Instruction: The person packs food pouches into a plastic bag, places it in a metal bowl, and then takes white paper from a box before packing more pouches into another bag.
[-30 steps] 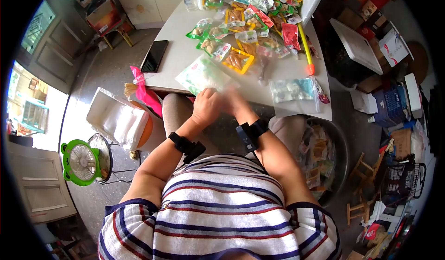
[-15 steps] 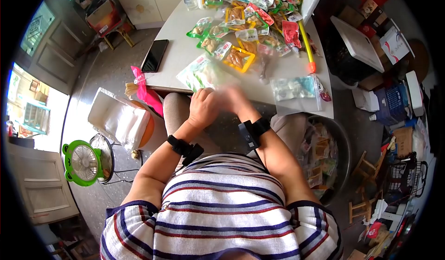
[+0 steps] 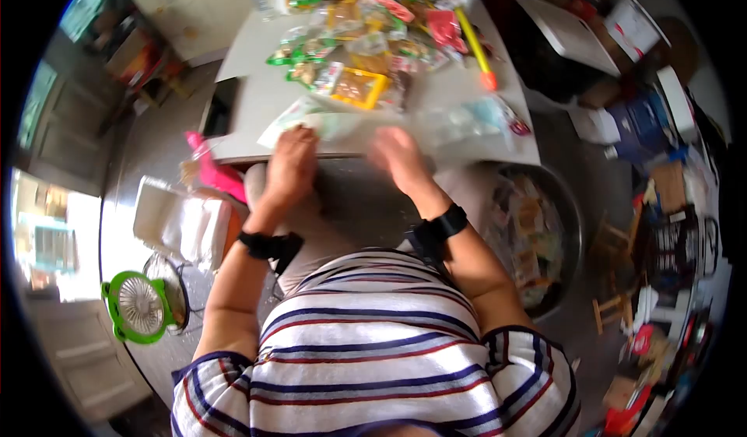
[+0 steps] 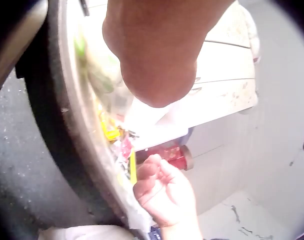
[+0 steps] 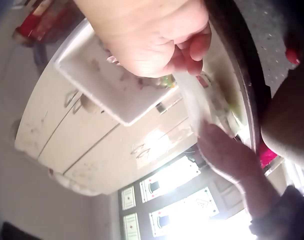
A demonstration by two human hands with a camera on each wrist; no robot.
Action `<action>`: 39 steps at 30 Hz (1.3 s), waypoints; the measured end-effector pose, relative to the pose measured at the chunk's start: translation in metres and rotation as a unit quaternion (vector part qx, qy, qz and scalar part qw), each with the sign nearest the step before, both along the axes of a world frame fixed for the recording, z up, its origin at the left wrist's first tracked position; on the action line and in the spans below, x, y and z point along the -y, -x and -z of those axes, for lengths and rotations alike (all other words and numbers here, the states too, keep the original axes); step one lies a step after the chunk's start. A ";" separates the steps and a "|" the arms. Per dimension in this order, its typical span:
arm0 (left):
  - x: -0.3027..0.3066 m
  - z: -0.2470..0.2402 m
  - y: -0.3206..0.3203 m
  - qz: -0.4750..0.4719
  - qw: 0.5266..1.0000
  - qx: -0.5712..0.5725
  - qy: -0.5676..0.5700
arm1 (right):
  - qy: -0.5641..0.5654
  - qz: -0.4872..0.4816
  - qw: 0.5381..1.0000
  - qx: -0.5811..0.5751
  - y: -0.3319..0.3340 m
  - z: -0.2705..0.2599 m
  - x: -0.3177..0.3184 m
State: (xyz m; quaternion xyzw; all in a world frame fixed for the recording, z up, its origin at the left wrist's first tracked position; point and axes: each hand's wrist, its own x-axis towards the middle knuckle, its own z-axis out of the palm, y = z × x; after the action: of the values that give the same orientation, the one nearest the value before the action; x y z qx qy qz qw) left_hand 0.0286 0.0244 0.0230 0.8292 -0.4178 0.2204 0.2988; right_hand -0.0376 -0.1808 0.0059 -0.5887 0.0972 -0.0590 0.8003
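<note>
At the table's front edge, the left hand (image 3: pixel 292 163) pinches a translucent plastic bag (image 3: pixel 333 124) with white and green contents. The right hand (image 3: pixel 398 161) is blurred, a little way to the right. In the right wrist view, the bag's film (image 5: pixel 191 100) stretches between the curled fingers of the right hand (image 5: pixel 154 42) and the left hand (image 5: pixel 232 156). The left wrist view shows the heel of the left hand (image 4: pixel 157 55), its fingers hidden, and the right hand (image 4: pixel 167 197) with bent fingers. A yellow-edged packet (image 3: pixel 359 88) lies behind the bag.
Many packets (image 3: pixel 381 17) are heaped at the back of the table (image 3: pixel 249 137). A phone (image 3: pixel 222 106) lies left, a yellow stick (image 3: pixel 473 44) and a clear bag (image 3: pixel 467 119) right. A basin (image 3: pixel 574 238) of packets stands right, a white bin (image 3: pixel 148 211) left.
The hands were close together and are now apart, the left one further left. The bag's film now spans between them. The head view has shifted, so the table sits further left and higher.
</note>
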 end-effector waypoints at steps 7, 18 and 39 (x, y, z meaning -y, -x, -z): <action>-0.015 -0.082 0.036 0.038 0.973 -0.225 0.026 | 0.518 0.094 0.764 0.374 0.038 -0.107 0.000; 0.021 -0.068 0.066 0.279 0.816 -0.506 -0.012 | 0.540 -0.183 0.792 0.217 0.088 -0.092 0.025; -0.005 0.151 0.029 0.144 0.862 -0.393 -0.285 | 0.274 0.126 0.903 -0.305 0.283 0.060 0.250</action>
State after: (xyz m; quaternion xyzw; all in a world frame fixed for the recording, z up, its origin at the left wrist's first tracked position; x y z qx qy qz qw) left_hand -0.0002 0.0292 -0.1276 0.8267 -0.4248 -0.2982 0.2171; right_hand -0.3209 -0.4310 -0.0538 -0.7568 0.3901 -0.0009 0.5245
